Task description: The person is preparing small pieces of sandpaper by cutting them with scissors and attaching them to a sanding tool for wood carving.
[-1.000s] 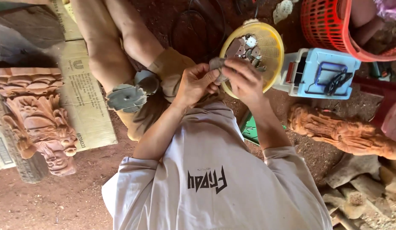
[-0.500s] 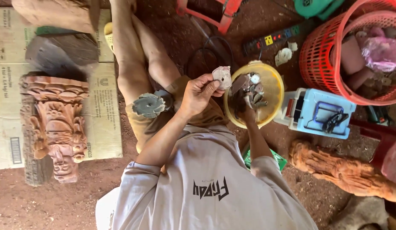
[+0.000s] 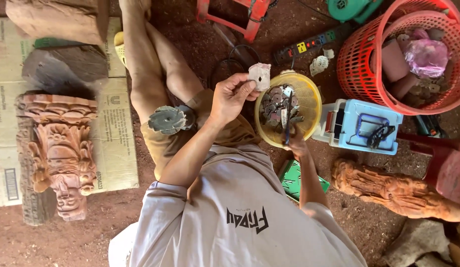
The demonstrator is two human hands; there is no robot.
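My left hand is raised over my lap and pinches a small pale square of abrasive sheet with a hole in its middle. Beside it is a yellow plastic bowl holding several grey discs and small metal parts. At the bowl's near rim my right hand is closed on a thin dark tool that points into the bowl. A round, worn grey disc lies on my thigh.
A carved reddish wood bracket lies on cardboard at left. A carved wooden piece, a light blue box and a red basket stand at right. A power strip and a red frame lie beyond on red dirt.
Both hands were together at the bowl's rim. My left hand has since lifted the pale square away to the left, and my right hand has dropped to the bowl's near side.
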